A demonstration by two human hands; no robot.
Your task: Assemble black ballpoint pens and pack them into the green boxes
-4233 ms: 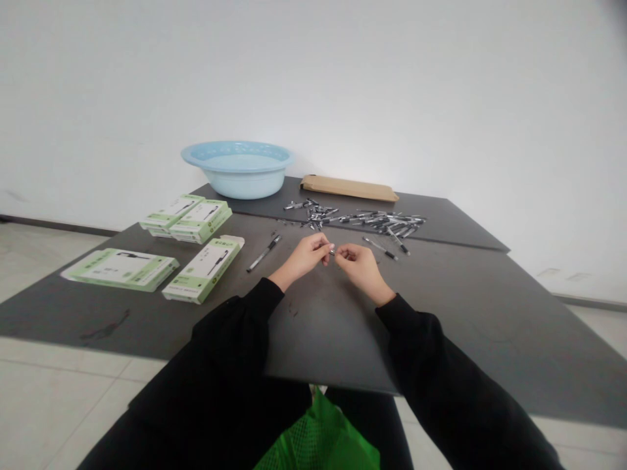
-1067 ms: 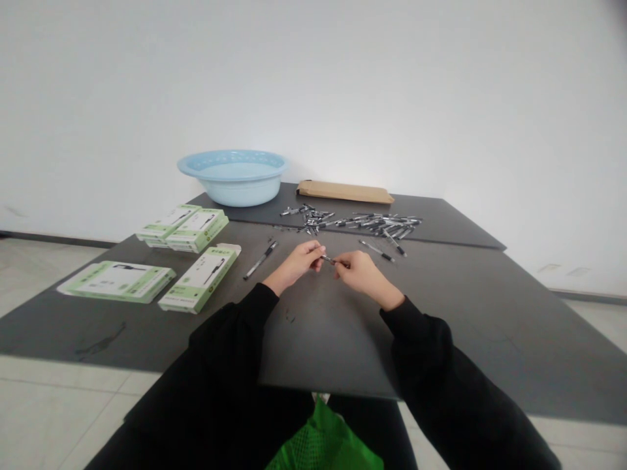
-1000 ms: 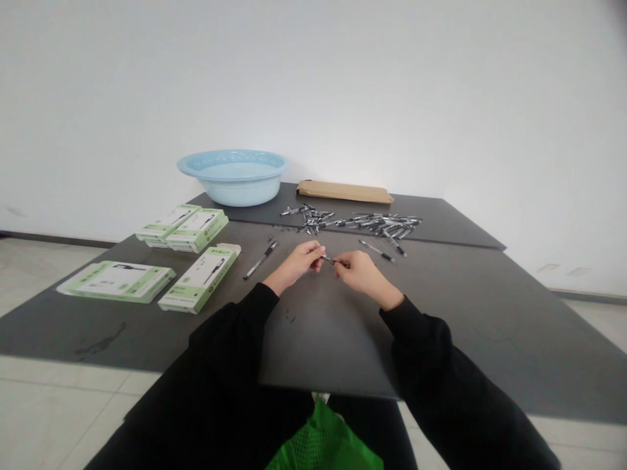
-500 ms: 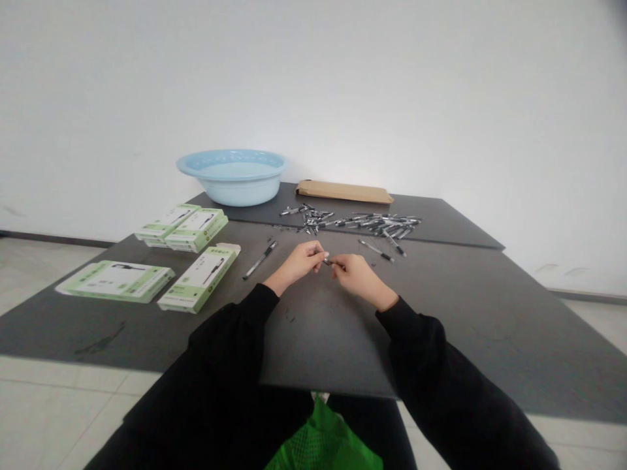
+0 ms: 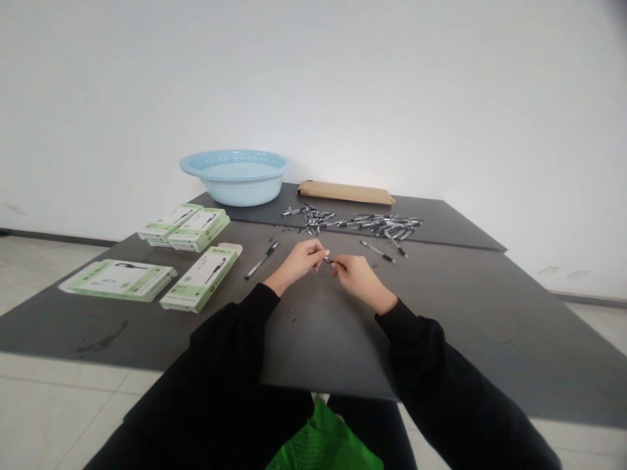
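Both hands met over the middle of the dark table, fingers pinched narrow on one small pen part: the left hand gripped its left end, the right hand its right end, just above the tabletop. A single pen lay to the left, beside green-and-white boxes. Farther off lay a heap of pen parts, a brown envelope and a pale blue basin, before a plain white wall.
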